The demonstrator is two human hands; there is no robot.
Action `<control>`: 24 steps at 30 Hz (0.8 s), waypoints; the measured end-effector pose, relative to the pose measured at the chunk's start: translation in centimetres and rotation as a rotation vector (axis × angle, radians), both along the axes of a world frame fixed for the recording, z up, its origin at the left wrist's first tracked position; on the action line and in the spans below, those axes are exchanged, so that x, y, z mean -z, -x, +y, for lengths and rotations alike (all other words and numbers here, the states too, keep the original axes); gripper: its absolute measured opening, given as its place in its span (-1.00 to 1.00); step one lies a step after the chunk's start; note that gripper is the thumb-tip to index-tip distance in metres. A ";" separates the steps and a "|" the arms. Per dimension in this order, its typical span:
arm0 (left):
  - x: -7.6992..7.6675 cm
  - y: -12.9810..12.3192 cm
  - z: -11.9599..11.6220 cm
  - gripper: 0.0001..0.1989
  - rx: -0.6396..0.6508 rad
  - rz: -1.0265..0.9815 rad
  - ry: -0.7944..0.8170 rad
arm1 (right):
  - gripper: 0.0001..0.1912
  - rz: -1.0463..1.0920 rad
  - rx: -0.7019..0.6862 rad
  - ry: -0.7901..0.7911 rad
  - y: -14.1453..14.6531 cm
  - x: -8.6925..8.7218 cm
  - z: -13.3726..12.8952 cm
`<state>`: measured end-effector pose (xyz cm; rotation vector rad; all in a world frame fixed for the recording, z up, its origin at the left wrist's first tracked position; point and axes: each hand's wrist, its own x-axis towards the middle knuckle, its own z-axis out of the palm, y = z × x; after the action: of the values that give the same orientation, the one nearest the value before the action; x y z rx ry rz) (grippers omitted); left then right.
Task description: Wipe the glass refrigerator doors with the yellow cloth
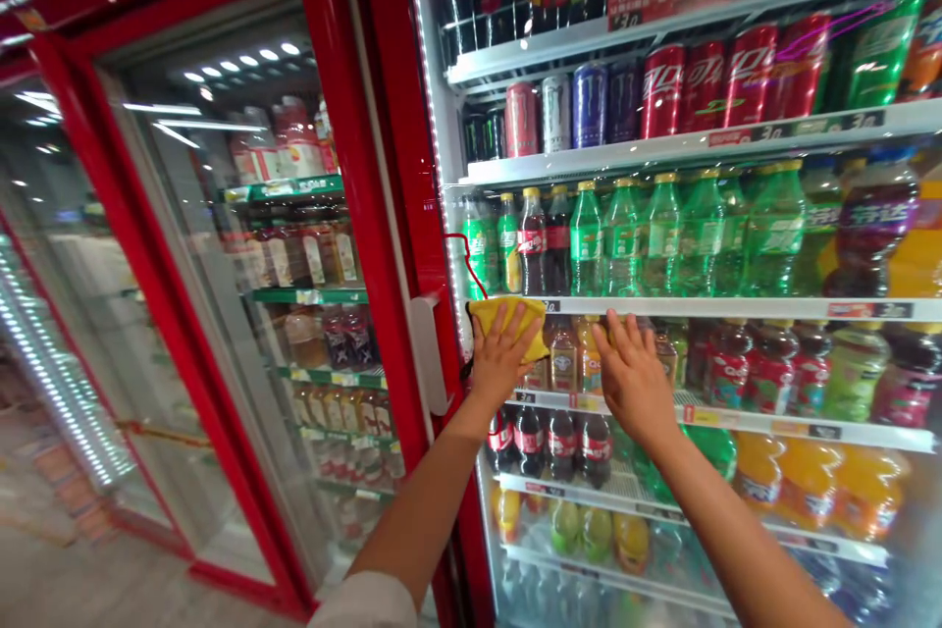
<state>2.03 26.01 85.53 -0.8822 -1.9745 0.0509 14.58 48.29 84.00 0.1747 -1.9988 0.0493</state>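
Observation:
My left hand [500, 348] presses a yellow cloth [531, 319] flat against the glass door of a drinks cooler, fingers spread over it. The palm hides part of the cloth. To the right, my right hand [634, 378] rests with fingers apart on or very close to the same glass, and nothing is in it. Behind the glass, green soda bottles [662, 226] stand on a shelf [736, 309] just above both hands. Small bottles [563, 353] show between the hands on the shelf below.
A white door handle [429, 353] on the red frame [397, 118] is just left of my left hand. Further left stands another glass-door cooler [324, 20] with stocked shelves. Red cans [662, 90] line a higher shelf; orange soda bottles [802, 481] sit lower right.

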 end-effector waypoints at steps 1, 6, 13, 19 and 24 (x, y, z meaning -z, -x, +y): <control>-0.3 0.2 -0.5 -0.11 -0.015 -0.005 -0.032 | 0.05 0.001 0.001 0.007 0.0 0.0 -0.3; 3.1 -0.2 -3.0 -0.15 -0.076 -0.028 -0.136 | 0.04 -0.002 0.010 0.013 -0.1 0.8 -2.0; 1.8 0.1 -3.6 -0.14 -0.027 -0.055 -0.091 | 0.02 0.012 0.009 0.008 0.2 0.7 -3.7; 3.7 -0.3 -3.7 -0.15 -0.086 -0.080 -0.331 | 0.02 0.009 0.016 0.011 0.3 1.4 -4.7; 0.4 0.1 -1.9 -0.11 -0.044 -0.063 -0.342 | 0.02 0.000 0.008 0.016 0.7 1.0 -5.3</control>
<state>1.93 24.16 85.17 -0.6238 -1.9833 -0.2846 13.86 43.02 82.97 0.1567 -1.9981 0.0597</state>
